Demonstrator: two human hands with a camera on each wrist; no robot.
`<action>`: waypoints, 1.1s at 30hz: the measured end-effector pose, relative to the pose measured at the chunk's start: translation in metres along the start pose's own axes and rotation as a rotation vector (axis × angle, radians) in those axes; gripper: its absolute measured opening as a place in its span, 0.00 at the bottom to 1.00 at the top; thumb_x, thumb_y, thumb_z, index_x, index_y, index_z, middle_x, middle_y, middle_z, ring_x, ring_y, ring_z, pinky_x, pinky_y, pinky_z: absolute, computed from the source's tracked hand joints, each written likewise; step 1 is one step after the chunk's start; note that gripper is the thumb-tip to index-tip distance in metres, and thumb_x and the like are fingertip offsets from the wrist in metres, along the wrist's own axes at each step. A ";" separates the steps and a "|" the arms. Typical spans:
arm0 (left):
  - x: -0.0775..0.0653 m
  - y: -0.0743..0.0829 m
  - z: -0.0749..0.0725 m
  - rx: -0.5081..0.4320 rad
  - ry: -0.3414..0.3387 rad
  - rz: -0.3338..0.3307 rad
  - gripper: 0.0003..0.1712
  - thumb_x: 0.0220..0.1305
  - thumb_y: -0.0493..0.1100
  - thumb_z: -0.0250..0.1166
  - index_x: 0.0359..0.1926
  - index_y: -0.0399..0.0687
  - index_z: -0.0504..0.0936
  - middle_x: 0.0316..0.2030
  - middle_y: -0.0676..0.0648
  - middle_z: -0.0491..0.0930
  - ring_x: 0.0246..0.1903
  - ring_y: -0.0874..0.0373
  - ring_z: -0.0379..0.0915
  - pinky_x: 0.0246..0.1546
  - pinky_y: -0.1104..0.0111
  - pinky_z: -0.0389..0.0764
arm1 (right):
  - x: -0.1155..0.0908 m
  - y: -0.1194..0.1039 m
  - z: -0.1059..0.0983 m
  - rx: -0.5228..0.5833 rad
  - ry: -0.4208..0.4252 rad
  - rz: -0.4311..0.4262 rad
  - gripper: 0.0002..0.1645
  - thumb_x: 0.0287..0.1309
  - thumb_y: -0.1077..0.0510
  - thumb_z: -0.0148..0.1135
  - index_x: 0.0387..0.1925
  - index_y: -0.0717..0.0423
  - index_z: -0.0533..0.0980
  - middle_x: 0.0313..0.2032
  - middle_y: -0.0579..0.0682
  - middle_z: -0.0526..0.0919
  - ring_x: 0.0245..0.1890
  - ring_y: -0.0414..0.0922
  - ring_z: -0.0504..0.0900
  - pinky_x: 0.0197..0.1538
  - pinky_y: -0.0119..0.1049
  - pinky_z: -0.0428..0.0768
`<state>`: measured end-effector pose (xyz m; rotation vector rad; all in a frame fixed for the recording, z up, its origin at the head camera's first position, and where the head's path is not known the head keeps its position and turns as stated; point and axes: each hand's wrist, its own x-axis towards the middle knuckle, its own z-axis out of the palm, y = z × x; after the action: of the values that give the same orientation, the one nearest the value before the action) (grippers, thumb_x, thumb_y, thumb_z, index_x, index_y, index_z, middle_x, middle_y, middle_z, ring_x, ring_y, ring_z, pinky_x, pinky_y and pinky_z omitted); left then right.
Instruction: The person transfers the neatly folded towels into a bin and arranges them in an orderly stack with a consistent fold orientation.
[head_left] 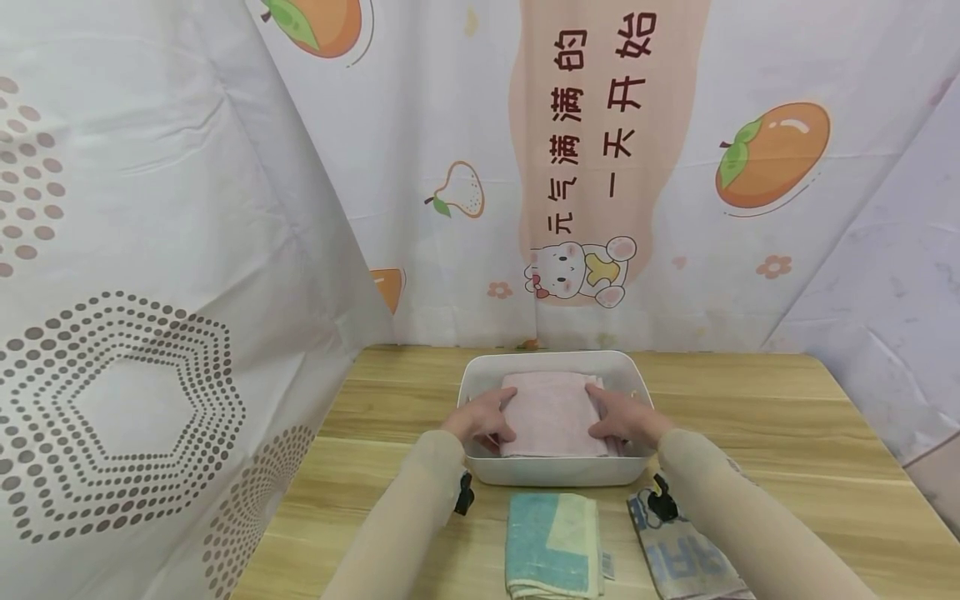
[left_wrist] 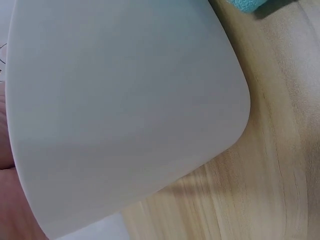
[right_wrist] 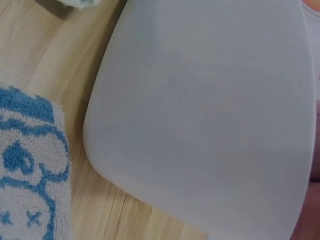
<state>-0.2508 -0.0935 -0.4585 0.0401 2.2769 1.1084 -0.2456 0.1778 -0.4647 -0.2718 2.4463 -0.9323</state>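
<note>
A folded pale pink towel [head_left: 551, 414] lies in a white plastic bin [head_left: 555, 473]. My left hand [head_left: 483, 415] reaches over the rim and holds the towel's left edge, with thumb and forefinger spread along it. At the opposite edge my right hand [head_left: 626, 417] grips the towel in the same way. The other fingers of both hands are mostly hidden down inside the bin. In the wrist views the bin's outer wall [left_wrist: 125, 100] fills most of the picture, and only slivers of each hand show past the rim.
A folded teal and cream towel [head_left: 551, 542] lies in front of the bin. To its right, partly under my right forearm, is a grey-beige towel [head_left: 686, 554] with blue patterns. The wooden table [head_left: 757, 417] meets a printed curtain [head_left: 465, 250] behind; another curtain hangs on the left.
</note>
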 end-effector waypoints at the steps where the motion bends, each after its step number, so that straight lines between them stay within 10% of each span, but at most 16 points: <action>1: 0.000 0.000 0.000 0.001 0.000 -0.001 0.50 0.61 0.30 0.70 0.80 0.54 0.58 0.58 0.38 0.71 0.31 0.50 0.80 0.38 0.56 0.87 | 0.000 0.000 0.000 -0.002 0.000 -0.002 0.51 0.64 0.62 0.66 0.80 0.64 0.48 0.76 0.71 0.53 0.61 0.60 0.66 0.66 0.59 0.65; 18: -0.005 0.003 -0.005 -0.055 0.032 0.022 0.47 0.64 0.37 0.69 0.80 0.46 0.56 0.63 0.36 0.71 0.41 0.48 0.80 0.43 0.55 0.87 | -0.004 -0.004 -0.003 0.038 0.020 0.005 0.53 0.63 0.59 0.67 0.80 0.63 0.48 0.77 0.70 0.51 0.76 0.67 0.53 0.75 0.66 0.51; 33: -0.019 0.005 -0.036 -0.160 0.105 0.099 0.36 0.71 0.38 0.65 0.76 0.41 0.63 0.60 0.34 0.74 0.46 0.40 0.83 0.38 0.60 0.88 | -0.028 -0.013 -0.021 0.041 0.067 -0.025 0.46 0.66 0.58 0.66 0.77 0.67 0.55 0.64 0.76 0.68 0.57 0.65 0.75 0.55 0.64 0.78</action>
<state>-0.2550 -0.1210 -0.4289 0.0317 2.2907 1.3699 -0.2328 0.1903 -0.4321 -0.2604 2.4867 -1.0167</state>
